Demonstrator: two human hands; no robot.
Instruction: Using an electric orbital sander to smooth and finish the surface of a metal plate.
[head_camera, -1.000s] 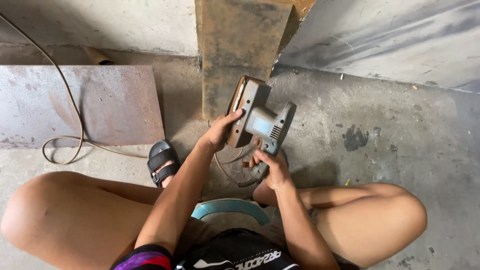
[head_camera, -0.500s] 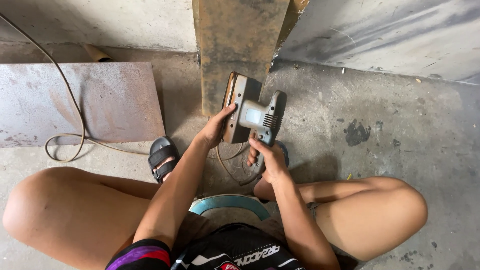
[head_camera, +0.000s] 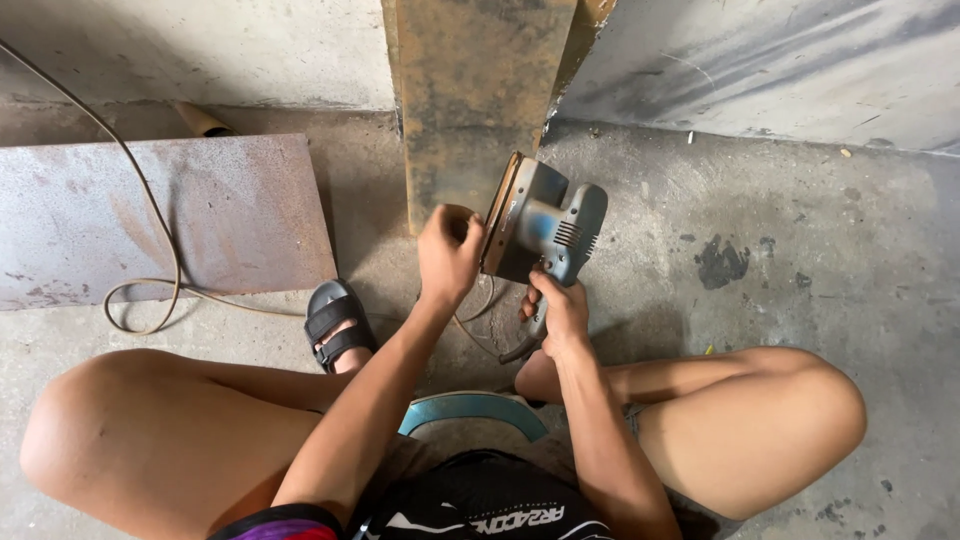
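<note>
The grey-blue sander (head_camera: 540, 225) has tipped further upright since a moment ago, pad edge facing left at frame centre. The left hand (head_camera: 447, 255) fingers pinch its pad edge; the right hand (head_camera: 560, 310) fingers wrap its handle below

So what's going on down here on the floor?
A person sits low on the concrete floor holding a grey-blue electric sander tilted on its side. The right hand grips its handle from below, while the left hand touches the edge of its flat base. A rusty upright metal plate stands just behind.
</note>
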